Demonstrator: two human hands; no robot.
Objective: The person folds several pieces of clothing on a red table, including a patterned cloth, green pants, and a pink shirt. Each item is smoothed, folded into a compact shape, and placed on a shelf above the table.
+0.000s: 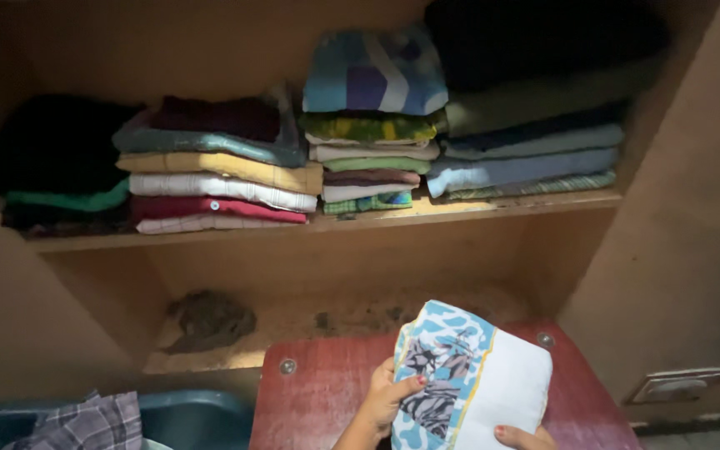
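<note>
The fingers of the left hand are curling around the left edge of a folded cloth, thumb lying on its printed face, so this hand is clearly gripping it. Of the right hand only a few fingertips are showing at the near edge of the bundle; they are pressing up against its underside, seemingly supporting it, though how tightly they are closing I cannot tell. The cloth is being held just above a red board near the bottom of the view, in front of a bare lower shelf. It is looking light, soft and floppy, likely to sag or unfold if pinched at one corner, so holding it by both folded edges with a palm beneath seems the safest grip. On the far upper shelf, stacks of folded clothes are sitting side by side. At near left, a checked cloth is lying in a blue tub.
</note>
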